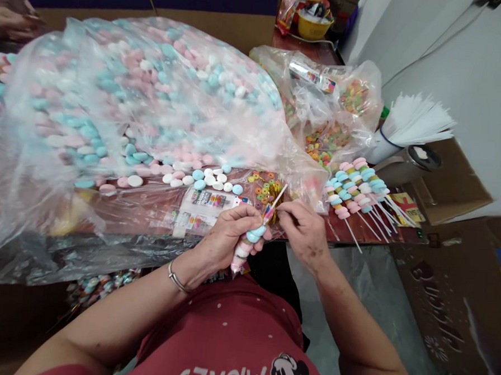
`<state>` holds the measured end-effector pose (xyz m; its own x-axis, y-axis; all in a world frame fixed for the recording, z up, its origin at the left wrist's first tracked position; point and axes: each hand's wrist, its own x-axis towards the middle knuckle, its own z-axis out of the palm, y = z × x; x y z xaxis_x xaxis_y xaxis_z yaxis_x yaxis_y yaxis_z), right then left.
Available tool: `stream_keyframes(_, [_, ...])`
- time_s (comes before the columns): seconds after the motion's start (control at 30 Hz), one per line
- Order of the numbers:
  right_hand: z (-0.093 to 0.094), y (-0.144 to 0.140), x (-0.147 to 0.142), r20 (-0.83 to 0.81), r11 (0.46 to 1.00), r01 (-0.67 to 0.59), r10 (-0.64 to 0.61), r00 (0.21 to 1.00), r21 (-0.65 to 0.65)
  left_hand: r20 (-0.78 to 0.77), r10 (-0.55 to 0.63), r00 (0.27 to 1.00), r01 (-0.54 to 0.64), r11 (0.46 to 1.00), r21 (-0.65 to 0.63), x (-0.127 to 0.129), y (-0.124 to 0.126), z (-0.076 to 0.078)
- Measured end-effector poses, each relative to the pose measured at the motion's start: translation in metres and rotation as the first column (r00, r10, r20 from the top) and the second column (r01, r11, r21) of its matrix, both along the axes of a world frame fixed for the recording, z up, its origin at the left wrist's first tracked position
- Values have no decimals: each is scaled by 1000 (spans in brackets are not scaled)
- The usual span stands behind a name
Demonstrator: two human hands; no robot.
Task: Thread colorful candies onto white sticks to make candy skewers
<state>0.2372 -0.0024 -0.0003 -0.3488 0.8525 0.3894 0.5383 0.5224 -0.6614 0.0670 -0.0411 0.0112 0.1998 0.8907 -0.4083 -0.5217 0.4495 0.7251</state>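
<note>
My left hand [229, 231] is closed around a candy skewer [255, 234], a stack of pastel blue, pink and white sweets in a clear wrapper. The skewer lies tilted, with its white stick [278, 195] pointing up and away to the right. Close to the gathered end of the wrapper, my right hand [304, 232] pinches what looks like a gold twist tie; its fingertips partly hide it. Just beyond the fingers, shiny gold ties [273, 190] lie beside loose ring candies [264, 184]. Printed wrappers [201, 207] rest left of my hands.
A big clear bag of pastel sweets [154, 93] covers the table's left, with loose sweets [211, 177] along its front. To the right are several candy skewers [357, 187], a container of white sticks [387, 147] and a mug [407, 165]. A bag of ring candies [334, 102] sits behind. Cardboard boxes [450, 298] stand right.
</note>
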Motion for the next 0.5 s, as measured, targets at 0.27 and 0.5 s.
stream_keyframes(0.27, [-8,-11,-13,-203,983,-106,74,976,-151,-47,37,998,-38,999,-21,8,0,-7])
stream_keyframes(0.5, [-5,-12,-7,290,915,-177,70,954,362,-359,5,933,15,998,53,4,1,-10])
